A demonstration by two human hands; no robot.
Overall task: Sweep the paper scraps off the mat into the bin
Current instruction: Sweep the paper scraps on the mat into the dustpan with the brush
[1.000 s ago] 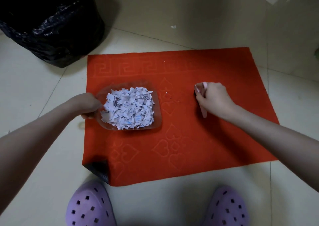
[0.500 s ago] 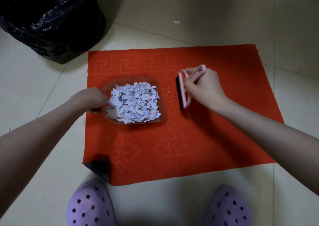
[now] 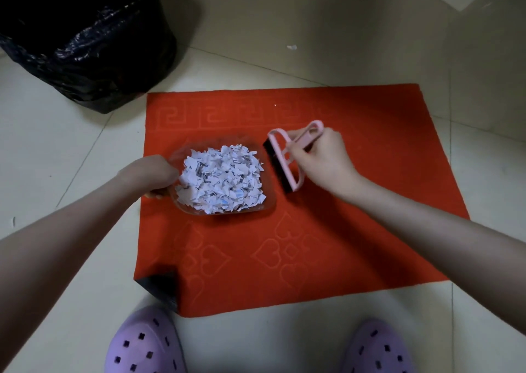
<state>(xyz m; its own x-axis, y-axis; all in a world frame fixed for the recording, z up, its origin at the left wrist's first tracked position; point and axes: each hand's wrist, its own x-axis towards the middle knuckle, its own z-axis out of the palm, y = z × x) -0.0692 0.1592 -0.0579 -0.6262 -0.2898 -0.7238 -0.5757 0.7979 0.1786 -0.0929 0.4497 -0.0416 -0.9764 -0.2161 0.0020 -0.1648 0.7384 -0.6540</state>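
L hand [image 3: 153,173] grips the dustpan [image 3: 269,192] heaped w/ paper scraps [image 3: 225,179] on the mat [image 3: 355,230], R hand [image 3: 321,162] clamps the brush [image 3: 280,162] just beside; bin [image 3: 85,39] lies up-left, nearer my L.

A home: tiled floor [image 3: 284,31], doormat [image 3: 341,230], house slippers [image 3: 145,344].

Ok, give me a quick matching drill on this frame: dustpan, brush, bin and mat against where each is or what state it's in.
1 dustpan
2 brush
3 bin
4 mat

A black, off the mat, far left
B gripped by the right hand
C heaped with paper scraps, held by the left hand
D near-left corner folded over

Pairs: 1-C, 2-B, 3-A, 4-D
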